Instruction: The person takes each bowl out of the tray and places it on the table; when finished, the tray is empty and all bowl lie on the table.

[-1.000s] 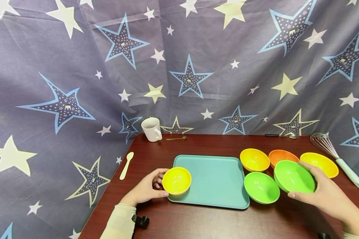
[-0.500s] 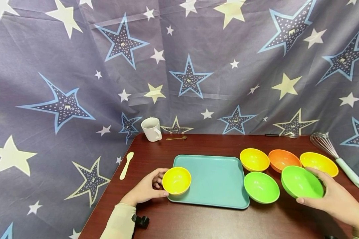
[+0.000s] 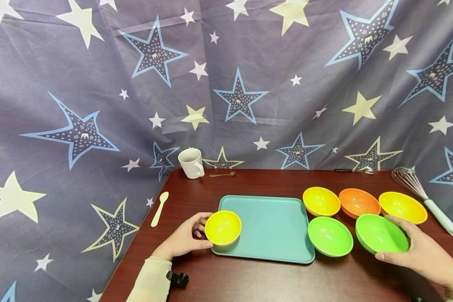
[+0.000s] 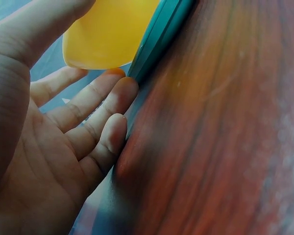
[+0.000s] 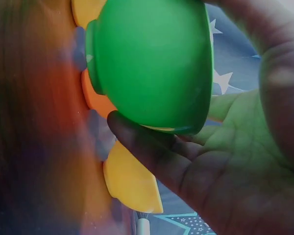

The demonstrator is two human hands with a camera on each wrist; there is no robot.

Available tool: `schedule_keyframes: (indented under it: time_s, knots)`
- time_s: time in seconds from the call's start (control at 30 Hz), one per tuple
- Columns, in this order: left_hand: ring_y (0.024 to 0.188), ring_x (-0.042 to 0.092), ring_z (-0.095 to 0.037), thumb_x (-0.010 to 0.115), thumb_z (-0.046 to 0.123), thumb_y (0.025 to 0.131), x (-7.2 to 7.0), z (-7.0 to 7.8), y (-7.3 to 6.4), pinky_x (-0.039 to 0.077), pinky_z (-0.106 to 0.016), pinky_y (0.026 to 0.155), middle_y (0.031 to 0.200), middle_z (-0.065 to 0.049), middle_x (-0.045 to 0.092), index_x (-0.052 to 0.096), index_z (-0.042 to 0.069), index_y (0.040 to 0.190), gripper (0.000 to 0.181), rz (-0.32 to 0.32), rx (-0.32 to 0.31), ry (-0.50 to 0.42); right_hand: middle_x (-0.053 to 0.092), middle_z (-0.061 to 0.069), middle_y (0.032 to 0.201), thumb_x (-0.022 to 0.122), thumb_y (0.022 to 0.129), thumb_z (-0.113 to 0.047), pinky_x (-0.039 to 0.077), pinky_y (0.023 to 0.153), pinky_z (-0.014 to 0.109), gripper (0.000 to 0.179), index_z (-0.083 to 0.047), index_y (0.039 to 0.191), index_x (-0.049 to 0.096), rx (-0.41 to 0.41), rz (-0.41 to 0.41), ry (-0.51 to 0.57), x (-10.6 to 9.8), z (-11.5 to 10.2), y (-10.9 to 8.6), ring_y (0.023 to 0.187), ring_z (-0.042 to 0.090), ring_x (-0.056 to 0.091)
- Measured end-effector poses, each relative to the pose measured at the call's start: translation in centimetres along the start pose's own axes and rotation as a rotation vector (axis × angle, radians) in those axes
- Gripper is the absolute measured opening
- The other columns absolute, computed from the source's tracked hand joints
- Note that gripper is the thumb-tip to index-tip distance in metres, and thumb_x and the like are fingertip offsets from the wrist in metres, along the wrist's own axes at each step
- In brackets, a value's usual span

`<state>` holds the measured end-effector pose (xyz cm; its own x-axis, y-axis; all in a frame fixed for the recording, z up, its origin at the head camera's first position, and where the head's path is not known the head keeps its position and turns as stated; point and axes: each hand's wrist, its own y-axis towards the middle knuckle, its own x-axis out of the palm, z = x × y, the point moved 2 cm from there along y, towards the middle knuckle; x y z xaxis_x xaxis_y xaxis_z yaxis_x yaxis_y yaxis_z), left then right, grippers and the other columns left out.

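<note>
At lower centre, your left hand [image 3: 184, 240] grips a round, glossy yellow bowl [image 3: 223, 228]. At lower right, your right hand [image 3: 419, 245] grips a round, glossy green bowl [image 3: 381, 235].

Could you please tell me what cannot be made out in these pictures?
Head view: some fingers of the right hand, hidden by the green bowl it holds.
Left wrist view: part of the yellow bowl, cut off by the top edge.
Right wrist view: most of the orange bowl, hidden by that green bowl.
</note>
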<state>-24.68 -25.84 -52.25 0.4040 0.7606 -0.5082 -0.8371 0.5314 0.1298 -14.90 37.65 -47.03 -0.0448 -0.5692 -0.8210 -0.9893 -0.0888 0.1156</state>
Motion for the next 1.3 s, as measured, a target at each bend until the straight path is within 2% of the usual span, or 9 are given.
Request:
schedule_keyframes:
  time_s: [0.13, 0.23, 0.4, 0.67, 0.9, 0.97, 1.13, 1.2, 1.3]
  knots:
    - [0.100, 0.067, -0.025, 0.093, 0.024, 0.082, 0.0, 0.1, 0.0, 0.055, -0.033, 0.082, 0.121, -0.002, 0.065, 0.049, 0.027, 0.150, 0.080, 0.005, -0.008, 0.003, 0.045, 0.034, 0.140, 0.094, 0.078, -0.034, 0.041, 0.071, 0.018, 0.104, 0.006, 0.155, 0.036, -0.023, -0.006, 0.021, 0.2, 0.4, 0.0, 0.098, 0.005, 0.048]
    - [0.100, 0.067, -0.024, 0.093, 0.024, 0.082, 0.0, 0.1, 0.0, 0.055, -0.033, 0.082, 0.121, -0.002, 0.065, 0.050, 0.026, 0.150, 0.080, 0.007, -0.008, 0.008, 0.045, 0.034, 0.141, 0.094, 0.079, -0.033, 0.041, 0.072, 0.017, 0.103, 0.006, 0.155, 0.036, -0.027, -0.018, 0.034, 0.4, 0.6, 0.1, 0.096, -0.001, 0.045]
    - [0.099, 0.067, -0.024, 0.092, 0.024, 0.083, 0.0, 0.1, 0.0, 0.056, -0.033, 0.081, 0.121, -0.003, 0.066, 0.050, 0.023, 0.149, 0.079, 0.009, 0.003, 0.010, 0.045, 0.034, 0.142, 0.094, 0.079, -0.034, 0.042, 0.072, 0.018, 0.103, 0.007, 0.154, 0.036, -0.015, -0.032, 0.037, 0.7, 0.9, 0.2, 0.096, 0.001, 0.046]
    - [0.098, 0.067, -0.023, 0.093, 0.025, 0.082, 0.1, 0.1, 0.1, 0.055, -0.033, 0.082, 0.120, 0.000, 0.066, 0.050, 0.029, 0.149, 0.080, 0.010, -0.020, 0.013, 0.043, 0.035, 0.144, 0.092, 0.082, -0.034, 0.044, 0.071, 0.021, 0.102, 0.009, 0.154, 0.033, 0.020, -0.065, 0.056, 1.0, 0.8, 0.4, 0.098, 0.007, 0.050]
    - [0.097, 0.068, -0.024, 0.093, 0.025, 0.082, 0.1, 0.2, 0.1, 0.056, -0.033, 0.081, 0.120, 0.000, 0.066, 0.050, 0.029, 0.149, 0.080, 0.012, -0.016, 0.007, 0.044, 0.035, 0.143, 0.093, 0.080, -0.034, 0.043, 0.072, 0.020, 0.102, 0.008, 0.153, 0.036, 0.003, -0.052, 0.053, 1.2, 0.8, 0.4, 0.097, 0.005, 0.050]
    - [0.097, 0.068, -0.024, 0.093, 0.025, 0.082, 0.1, 0.2, 0.1, 0.056, -0.033, 0.081, 0.120, 0.000, 0.066, 0.050, 0.029, 0.149, 0.080, 0.015, -0.017, 0.010, 0.045, 0.035, 0.142, 0.094, 0.079, -0.035, 0.043, 0.072, 0.020, 0.103, 0.008, 0.152, 0.036, 0.000, -0.048, 0.036, 1.3, 0.9, 0.5, 0.098, 0.009, 0.051]
    - [0.097, 0.068, -0.023, 0.093, 0.025, 0.082, 0.1, 0.2, 0.1, 0.056, -0.034, 0.081, 0.120, 0.000, 0.066, 0.050, 0.030, 0.149, 0.080, 0.019, -0.024, 0.020, 0.045, 0.036, 0.142, 0.094, 0.078, -0.036, 0.042, 0.072, 0.020, 0.104, 0.010, 0.151, 0.036, 0.005, -0.054, 0.019, 1.4, 1.0, 0.6, 0.105, 0.031, 0.054]
    - [0.097, 0.068, -0.024, 0.093, 0.025, 0.082, 0.1, 0.2, 0.1, 0.056, -0.034, 0.081, 0.120, -0.001, 0.066, 0.050, 0.030, 0.149, 0.080, 0.020, -0.024, 0.022, 0.044, 0.036, 0.142, 0.094, 0.078, -0.036, 0.042, 0.072, 0.019, 0.104, 0.010, 0.151, 0.036, 0.004, -0.052, 0.018, 1.5, 1.0, 0.6, 0.107, 0.034, 0.054]
    - [0.097, 0.068, -0.023, 0.093, 0.025, 0.082, 0.1, 0.2, 0.1, 0.056, -0.034, 0.081, 0.119, -0.001, 0.066, 0.050, 0.030, 0.149, 0.080, 0.021, -0.022, 0.023, 0.045, 0.036, 0.141, 0.095, 0.077, -0.037, 0.041, 0.072, 0.018, 0.104, 0.009, 0.151, 0.037, -0.003, -0.044, 0.012, 1.6, 1.1, 0.6, 0.106, 0.032, 0.054]
